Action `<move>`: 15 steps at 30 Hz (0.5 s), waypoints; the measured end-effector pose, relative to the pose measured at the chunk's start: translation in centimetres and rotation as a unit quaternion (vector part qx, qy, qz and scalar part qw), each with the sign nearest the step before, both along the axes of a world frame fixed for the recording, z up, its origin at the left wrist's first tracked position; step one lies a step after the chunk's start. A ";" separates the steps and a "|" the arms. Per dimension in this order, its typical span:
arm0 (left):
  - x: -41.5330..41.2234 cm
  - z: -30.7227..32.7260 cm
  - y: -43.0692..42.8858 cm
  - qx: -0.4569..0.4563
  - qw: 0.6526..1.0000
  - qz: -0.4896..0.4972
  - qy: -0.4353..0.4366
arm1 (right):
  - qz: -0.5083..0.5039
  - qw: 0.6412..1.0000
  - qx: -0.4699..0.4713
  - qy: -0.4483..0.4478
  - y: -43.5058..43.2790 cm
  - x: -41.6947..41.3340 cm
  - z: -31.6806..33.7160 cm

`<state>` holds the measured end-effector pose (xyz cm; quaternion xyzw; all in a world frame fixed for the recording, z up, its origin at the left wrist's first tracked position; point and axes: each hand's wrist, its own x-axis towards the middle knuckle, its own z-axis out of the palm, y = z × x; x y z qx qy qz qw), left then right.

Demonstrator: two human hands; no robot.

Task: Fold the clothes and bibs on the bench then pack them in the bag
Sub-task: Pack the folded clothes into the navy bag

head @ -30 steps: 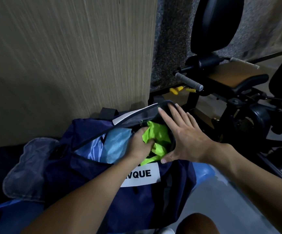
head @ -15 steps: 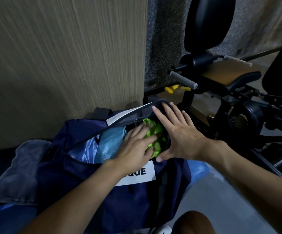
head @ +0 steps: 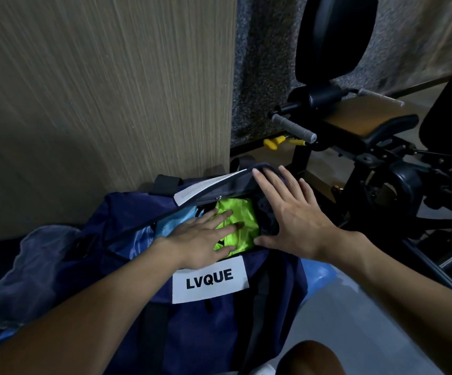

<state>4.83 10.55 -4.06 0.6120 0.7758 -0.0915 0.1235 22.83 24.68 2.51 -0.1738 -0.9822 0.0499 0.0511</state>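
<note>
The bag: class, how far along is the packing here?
Done: a blue garment and a green bib lie inside the open bag. In hand: the left hand presses the bib flat while the right hand rests on the bag's end. Left: a grey cloth lies outside; the bag is unzipped.

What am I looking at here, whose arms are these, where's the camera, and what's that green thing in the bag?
There is no machine: these are one person's bare arms, filmed by a wide-angle camera worn on their head, looking down. Before them sits an open navy bag with a white LVQUE label, against a wooden wall panel. The left hand lies flat, fingers straight, pressing a neon green bib down inside the bag, beside a light blue garment. The right hand, also open, pushes against the bag's right end, probably to keep the opening wide. Nothing is gripped. A grey cloth lies left of the bag; black gym equipment stands on the right.
</note>
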 end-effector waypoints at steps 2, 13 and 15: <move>0.1 -0.4 -0.3 0.013 1.000 0.001 0.002 | -0.009 1.000 0.010 0.009 -0.1 -0.2 -0.2; 0.7 -0.2 -0.7 0.028 1.000 0.004 0.005 | -0.007 0.993 0.115 -0.036 -0.1 -0.4 -0.2; 0.4 0.0 -0.5 0.019 1.000 0.000 0.017 | -0.004 0.992 0.125 -0.022 0.0 0.0 0.1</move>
